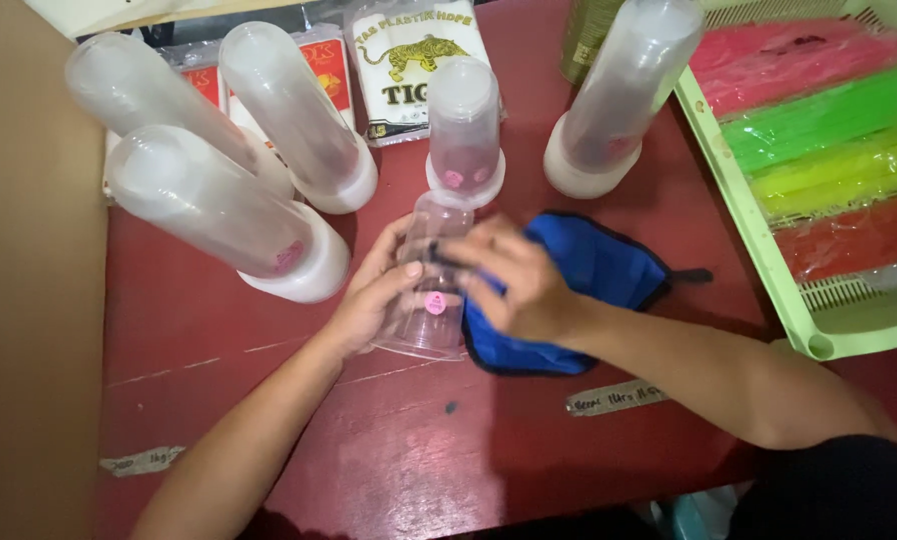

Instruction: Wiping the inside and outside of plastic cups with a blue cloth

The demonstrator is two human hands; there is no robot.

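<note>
A clear plastic cup (432, 300) stands upside down on the dark red table (389, 450), a small pink sticker on its side. My left hand (374, 290) grips the cup from the left. My right hand (514, 280) lies across its right side, fingers on the cup wall, apparently pinching something small and dark I cannot make out. Under my right hand and wrist lies a blue cloth pouch (594, 275) with black trim.
Several tall stacks of upside-down clear cups stand around: one stack (464, 130) just behind the held cup, one (619, 95) at back right, three more (219, 205) at left. Printed plastic-bag packs (409, 50) lie behind. A green tray (769, 260) holds coloured packets at right. Brown board (29, 300) stands left.
</note>
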